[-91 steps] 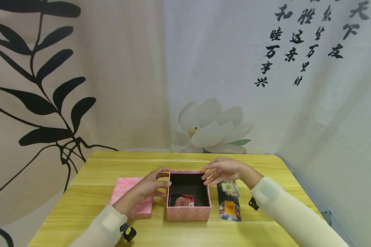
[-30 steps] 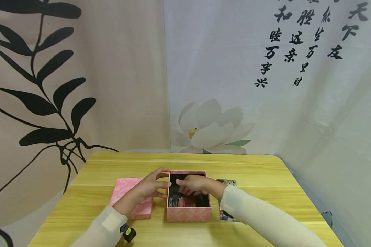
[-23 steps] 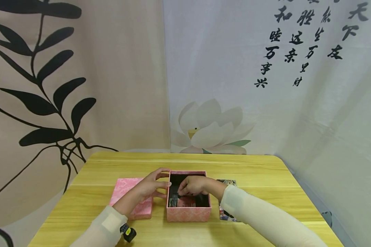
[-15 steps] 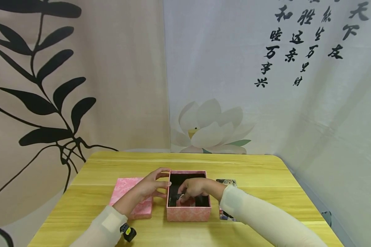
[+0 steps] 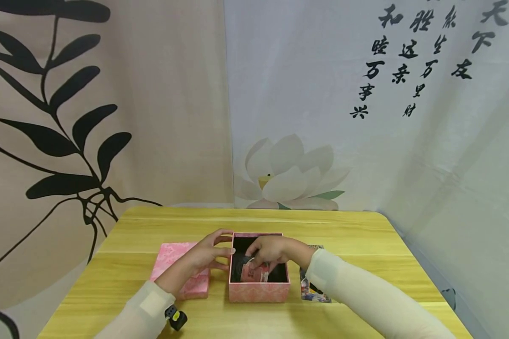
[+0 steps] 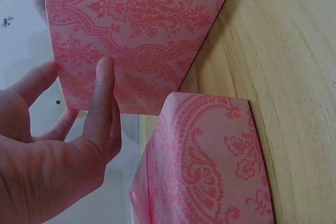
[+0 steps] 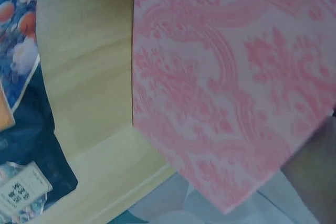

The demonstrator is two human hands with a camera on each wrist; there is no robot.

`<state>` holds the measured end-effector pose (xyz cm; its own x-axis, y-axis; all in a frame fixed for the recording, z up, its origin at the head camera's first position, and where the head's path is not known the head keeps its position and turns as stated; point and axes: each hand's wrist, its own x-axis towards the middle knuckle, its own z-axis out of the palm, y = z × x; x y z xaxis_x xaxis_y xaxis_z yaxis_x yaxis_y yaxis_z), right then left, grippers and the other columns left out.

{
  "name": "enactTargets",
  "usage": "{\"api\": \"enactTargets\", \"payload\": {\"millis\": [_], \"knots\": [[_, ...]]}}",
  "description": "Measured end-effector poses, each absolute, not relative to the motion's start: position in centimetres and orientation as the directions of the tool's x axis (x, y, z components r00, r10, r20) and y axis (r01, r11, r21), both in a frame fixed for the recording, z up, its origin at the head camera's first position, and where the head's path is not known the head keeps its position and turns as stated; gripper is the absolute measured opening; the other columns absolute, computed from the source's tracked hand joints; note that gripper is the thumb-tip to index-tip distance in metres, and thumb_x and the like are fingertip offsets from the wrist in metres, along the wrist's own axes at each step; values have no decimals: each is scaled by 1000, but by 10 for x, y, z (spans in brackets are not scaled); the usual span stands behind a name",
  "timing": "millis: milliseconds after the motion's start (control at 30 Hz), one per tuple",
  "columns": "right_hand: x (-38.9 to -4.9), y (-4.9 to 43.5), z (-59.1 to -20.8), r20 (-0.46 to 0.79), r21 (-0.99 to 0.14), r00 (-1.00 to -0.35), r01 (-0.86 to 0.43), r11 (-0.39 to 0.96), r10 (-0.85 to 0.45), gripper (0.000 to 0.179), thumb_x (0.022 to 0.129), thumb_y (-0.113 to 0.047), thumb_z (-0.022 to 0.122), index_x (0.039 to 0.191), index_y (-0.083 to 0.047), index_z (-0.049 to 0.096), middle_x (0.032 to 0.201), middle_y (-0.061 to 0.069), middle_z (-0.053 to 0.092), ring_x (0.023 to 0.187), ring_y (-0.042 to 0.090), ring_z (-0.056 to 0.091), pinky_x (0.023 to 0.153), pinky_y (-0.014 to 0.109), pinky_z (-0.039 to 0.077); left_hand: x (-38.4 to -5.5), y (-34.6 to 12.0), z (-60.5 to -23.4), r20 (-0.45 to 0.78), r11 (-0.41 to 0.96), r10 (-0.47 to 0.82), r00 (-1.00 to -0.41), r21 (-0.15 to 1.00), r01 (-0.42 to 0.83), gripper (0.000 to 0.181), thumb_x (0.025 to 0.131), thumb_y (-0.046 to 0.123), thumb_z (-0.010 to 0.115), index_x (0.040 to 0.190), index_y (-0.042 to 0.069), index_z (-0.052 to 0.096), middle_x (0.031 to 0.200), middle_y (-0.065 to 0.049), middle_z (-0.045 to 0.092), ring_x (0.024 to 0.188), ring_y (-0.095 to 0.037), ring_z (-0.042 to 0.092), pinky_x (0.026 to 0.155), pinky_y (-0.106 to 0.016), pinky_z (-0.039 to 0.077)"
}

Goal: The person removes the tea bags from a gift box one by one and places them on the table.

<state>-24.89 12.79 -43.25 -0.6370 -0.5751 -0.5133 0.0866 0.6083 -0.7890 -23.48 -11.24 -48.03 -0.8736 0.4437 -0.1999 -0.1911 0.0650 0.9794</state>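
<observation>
a pale backdrop (image 5: 174, 103) hangs behind everything, printed with black leaves at the left, a white lotus in the middle and dark brush characters at the upper right. in front of it stands the wood-grained bench (image 5: 220, 320). two cream sleeves reach over it, the right sleeve (image 5: 377, 296) crossing above part of the dark printed packaging. the pink patterned box (image 5: 258, 293) sits open on the bench, black inside. to its left lies a matching pink lid (image 5: 176, 253), just beside it and partly under the left forearm. the left hand (image 5: 205, 253) is spread, its fingertips touching the box's left wall. the right hand (image 5: 270, 249) dips inside the box, thumb and fingers pinching a packet with a reddish label (image 5: 252, 274), which is tilted near the front wall. the dark printed packaging (image 5: 315, 296) lies right of the box, apart from it. a small black device (image 5: 176, 319) shows by the left cuff.
</observation>
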Motion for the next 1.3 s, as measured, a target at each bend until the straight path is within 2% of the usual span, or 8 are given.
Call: {"api": "enactTargets", "payload": {"millis": [200, 367, 500, 633, 800, 1033, 1300], "knots": [[-258, 141, -421, -497, -808, -667, 121, 577, -555, 39, 97, -3, 69, 135, 0, 61, 106, 9, 69, 80, 15, 64, 60, 31, 57, -237, -113, -482, -213, 67, 431, -877, 977, -204, 62, 98, 12, 71, 151, 8, 40, 159, -28, 30, 105, -30, 67, 82, -51, 63], [-262, 154, -414, -492, -827, -666, 155, 540, -561, 31, 98, -3, 68, 129, 0, 65, 97, 7, 65, 74, 14, 58, 58, 28, 54, -237, -113, -483, -211, 66, 427, -880, 977, -202, 62, 97, 12, 72, 150, 8, 40, 158, -27, 32, 104, -30, 67, 82, -50, 63], [-264, 166, -411, -495, -835, -666, 185, 519, -558, 26, 98, -3, 68, 124, 0, 67, 91, 6, 63, 70, 14, 54, 57, 27, 51, -235, -113, -483, -211, 67, 428, -879, 977, -202, 61, 98, 10, 69, 151, 8, 39, 158, -27, 32, 111, -37, 65, 80, -48, 64], [-264, 180, -409, -493, -839, -673, 200, 507, -551, 27, 98, -5, 70, 124, -1, 67, 90, 7, 63, 69, 15, 52, 57, 29, 50, -234, -113, -483, -209, 62, 432, -877, 977, -203, 60, 99, 8, 67, 152, 7, 38, 159, -27, 31, 119, -45, 61, 79, -46, 64], [-264, 197, -406, -497, -836, -663, 194, 513, -559, 31, 97, -7, 71, 127, 0, 66, 85, 5, 64, 65, 13, 50, 56, 27, 49, -234, -114, -484, -203, 63, 440, -875, 979, -196, 61, 99, 10, 68, 152, 7, 37, 159, -28, 30, 121, -47, 59, 79, -46, 64], [-265, 222, -403, -499, -845, -630, 201, 496, -595, 34, 98, -7, 69, 130, 3, 65, 83, 1, 68, 63, 8, 53, 56, 24, 51, -233, -113, -483, -214, 69, 426, -879, 977, -204, 63, 98, 11, 71, 152, 8, 39, 159, -27, 31, 121, -47, 59, 81, -48, 64], [-266, 258, -398, -463, -882, -517, 183, 435, -720, 17, 101, -8, 65, 111, -1, 76, 82, 1, 73, 60, 7, 57, 56, 23, 53, -235, -113, -481, -218, 88, 412, -884, 976, -200, 63, 97, 14, 72, 151, 11, 41, 159, -25, 33, 122, -48, 59, 83, -48, 63]]}}
